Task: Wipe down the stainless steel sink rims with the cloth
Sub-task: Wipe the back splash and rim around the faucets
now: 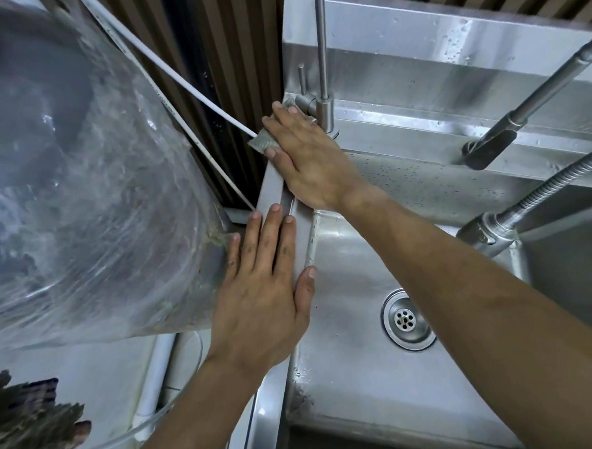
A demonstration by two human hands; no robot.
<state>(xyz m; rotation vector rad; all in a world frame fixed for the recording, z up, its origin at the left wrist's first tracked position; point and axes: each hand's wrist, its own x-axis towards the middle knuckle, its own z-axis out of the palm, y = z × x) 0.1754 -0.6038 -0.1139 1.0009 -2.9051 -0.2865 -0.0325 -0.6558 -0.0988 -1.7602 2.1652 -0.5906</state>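
Commercial kitchen/wash area: steel sink [347, 376] w/ sprayer hose [543, 190], slim tap [322, 51].

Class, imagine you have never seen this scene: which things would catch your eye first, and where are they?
Two bare hands lie on the steel rim along the sink's left edge: the right hand presses a grey cloth flat near the thin tap at the far corner, while the left hand rests flat nearer the viewer. A big clear plastic bag bulges at the left, and the drain sits in the basin at centre right.
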